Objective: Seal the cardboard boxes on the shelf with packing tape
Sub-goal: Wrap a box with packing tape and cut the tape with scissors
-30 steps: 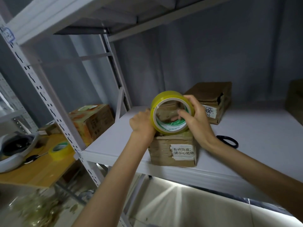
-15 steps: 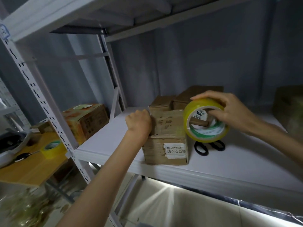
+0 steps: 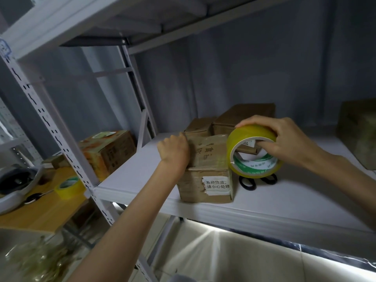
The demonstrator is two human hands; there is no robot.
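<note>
A small cardboard box (image 3: 205, 176) with a white fragile label stands near the front edge of the white shelf (image 3: 264, 208). My left hand (image 3: 175, 152) presses on the box's top left edge, fingers curled over it. My right hand (image 3: 278, 139) grips a yellow tape roll (image 3: 254, 153) just right of the box, thumb through its core. A clear strip of tape runs from the roll across the box top toward my left hand. Two more brown boxes (image 3: 242, 117) sit behind it.
Black scissors (image 3: 256, 181) lie on the shelf under the roll. Another box (image 3: 360, 135) stands at the far right. Left of the rack upright (image 3: 61, 143), a printed carton (image 3: 109, 151), a second tape roll (image 3: 68, 188) and a white device (image 3: 18, 186) sit on a wooden table.
My right hand has pulled the roll from over the box out to its right side, drawing tape across the top. My left hand has stayed on the box's left edge.
</note>
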